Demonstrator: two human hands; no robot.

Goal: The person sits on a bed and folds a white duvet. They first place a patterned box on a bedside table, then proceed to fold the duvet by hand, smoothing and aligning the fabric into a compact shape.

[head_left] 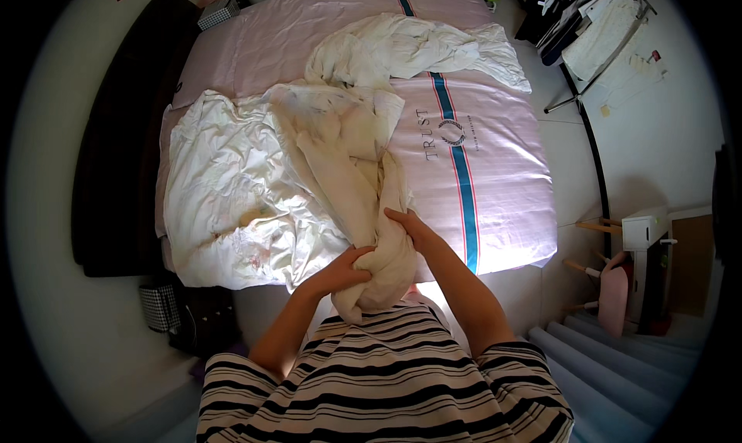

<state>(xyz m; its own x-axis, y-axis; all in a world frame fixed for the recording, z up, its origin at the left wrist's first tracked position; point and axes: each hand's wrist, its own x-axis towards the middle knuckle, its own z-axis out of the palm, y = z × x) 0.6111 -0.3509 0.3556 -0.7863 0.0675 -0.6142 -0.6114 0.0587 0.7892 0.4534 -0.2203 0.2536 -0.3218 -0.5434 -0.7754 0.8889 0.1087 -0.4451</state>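
Note:
My left hand grips a bunched end of cream-white bedding close to my striped shirt. On the other side of this bundle, my right hand has hold of the same cloth. The cloth runs away from me over the bed, where a wrinkled, stained white sheet lies to the left. More white bedding is heaped across the far part of the mattress. Beneath lies a pale pink bed cover with a teal stripe, a wreath and lettering. Folds of cloth hide some of my fingers.
A dark headboard stands along the bed's left side. Checkered boxes sit near its far end. At right are a clothes rack with garments, a white desk, a pink chair and blue-grey curtains.

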